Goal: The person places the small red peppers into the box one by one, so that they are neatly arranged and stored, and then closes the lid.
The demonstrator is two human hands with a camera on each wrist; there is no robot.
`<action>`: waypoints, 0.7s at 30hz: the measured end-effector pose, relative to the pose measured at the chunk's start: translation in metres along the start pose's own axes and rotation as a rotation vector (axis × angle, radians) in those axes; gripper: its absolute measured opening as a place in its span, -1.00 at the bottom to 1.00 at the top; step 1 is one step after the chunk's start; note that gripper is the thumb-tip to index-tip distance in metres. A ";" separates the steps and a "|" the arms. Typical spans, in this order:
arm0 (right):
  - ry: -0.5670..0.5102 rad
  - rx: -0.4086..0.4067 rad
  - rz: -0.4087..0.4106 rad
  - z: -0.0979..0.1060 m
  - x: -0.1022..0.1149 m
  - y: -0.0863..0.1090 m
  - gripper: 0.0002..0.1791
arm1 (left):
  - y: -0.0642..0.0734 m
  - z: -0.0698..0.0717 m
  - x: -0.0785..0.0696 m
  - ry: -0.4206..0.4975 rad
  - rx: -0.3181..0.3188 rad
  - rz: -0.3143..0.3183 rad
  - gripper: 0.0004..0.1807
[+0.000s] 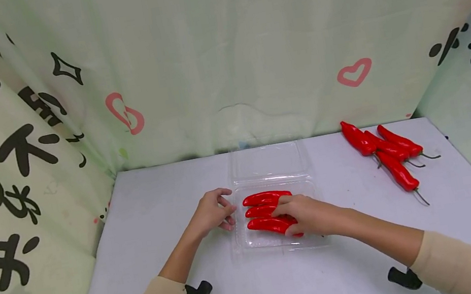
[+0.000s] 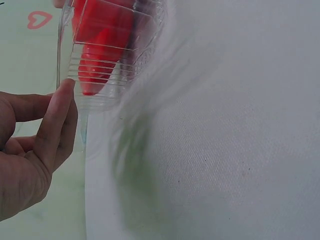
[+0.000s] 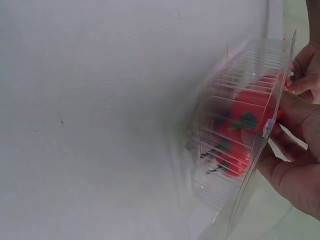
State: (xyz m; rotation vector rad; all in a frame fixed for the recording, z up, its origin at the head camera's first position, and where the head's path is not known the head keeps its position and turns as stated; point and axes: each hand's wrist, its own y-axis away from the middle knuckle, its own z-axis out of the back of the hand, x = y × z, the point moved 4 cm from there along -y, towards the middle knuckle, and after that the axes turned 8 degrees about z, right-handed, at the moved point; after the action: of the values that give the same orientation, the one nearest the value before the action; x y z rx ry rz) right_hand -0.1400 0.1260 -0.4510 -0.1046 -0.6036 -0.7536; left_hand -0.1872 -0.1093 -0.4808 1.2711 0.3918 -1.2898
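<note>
- Pepper (image 1: pixel 268 224), nearest of three: fingers of the right hand (image 1: pixel 311 214) grip its right end, long axis running leftward from them.
- Clear container (image 1: pixel 262 241) holds it, below those fingers.
- Left hand (image 1: pixel 212 212), farther off: fingers loosely bent, empty.

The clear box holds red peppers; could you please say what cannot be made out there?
Head: middle pepper, its right end hidden by the right hand.
Left wrist: clear box, its upper part cut off by the top edge.
Right wrist: red peppers, outlines blurred behind the box's ridged wall.
</note>
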 end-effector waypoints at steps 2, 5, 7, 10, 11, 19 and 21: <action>-0.009 -0.001 -0.005 -0.001 -0.001 0.000 -0.51 | 0.000 0.000 0.000 0.003 0.002 0.001 -0.45; -0.022 -0.003 -0.008 -0.002 -0.003 0.000 -0.51 | 0.000 0.000 0.000 -0.002 0.003 -0.004 -0.45; -0.023 -0.002 -0.015 -0.002 -0.003 0.000 -0.51 | -0.001 0.000 0.001 -0.005 0.002 -0.005 -0.45; -0.020 -0.004 -0.026 -0.003 -0.003 -0.001 -0.50 | -0.001 0.000 0.001 -0.005 0.001 -0.004 -0.45; -0.017 -0.006 -0.027 -0.003 -0.003 -0.001 -0.51 | -0.001 0.000 0.001 -0.005 0.001 -0.005 -0.45; 0.071 -0.034 -0.029 -0.007 -0.002 -0.002 -0.50 | -0.001 0.000 0.001 0.002 0.004 -0.004 -0.45; 0.101 -0.040 -0.028 -0.009 -0.001 -0.002 -0.50 | -0.001 0.000 0.001 0.000 0.004 -0.003 -0.45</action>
State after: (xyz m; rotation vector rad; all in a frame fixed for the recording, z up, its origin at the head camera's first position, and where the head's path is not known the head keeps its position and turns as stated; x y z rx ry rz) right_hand -0.1379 0.1227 -0.4590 -0.0943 -0.4946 -0.7931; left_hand -0.1874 -0.1094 -0.4819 1.2743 0.3918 -1.2933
